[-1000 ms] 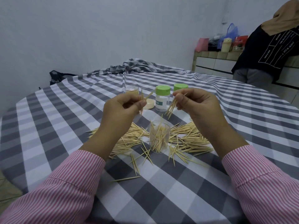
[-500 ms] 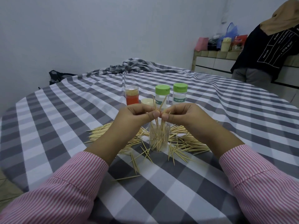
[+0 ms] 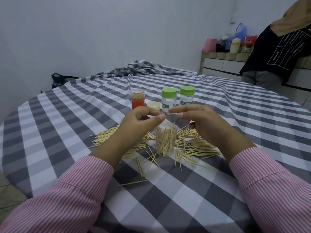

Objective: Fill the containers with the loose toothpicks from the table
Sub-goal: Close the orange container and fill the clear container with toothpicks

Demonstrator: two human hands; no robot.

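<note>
Roughly midway, judging by the spread: the clear cup (image 3: 165, 142) at the centre of the tabletop (image 3: 50, 125) stands upright and holds a thick, tangled bundle of toothpicks, while many loose toothpicks (image 3: 111, 137) lie fanned on the checked cloth to its nine o'clock, three o'clock and six o'clock. A single stray pick (image 3: 132, 183) lies nearer the person, well apart from the heap.

The left hand (image 3: 139, 122) hovers just above the cup at its ten o'clock, fingers loosely curled with thumb near forefinger; I see nothing held in it. The right hand (image 3: 200, 121) hovers at the cup's two o'clock, fingers relaxed and extended toward the left hand, also apparently empty.

Behind the hands, at twelve o'clock, stand a red jar (image 3: 137, 99) already packed with picks and uncapped, a pale loose lid (image 3: 153, 105) just beside it, and two green-capped bottles (image 3: 169, 100) side by side, capped; how full they are I cannot tell.

Left to do, by my reckoning: gather the heaps on both sides, the scattered picks in front, and cap whatever is full.

For room, the cloth is bare toward seven and five o'clock, so both forearms can sweep freely. The tabletop's rounded edge falls away at nine o'clock, well clear of the heap. Another person (image 3: 277, 47) stands at two o'clock, far off.
</note>
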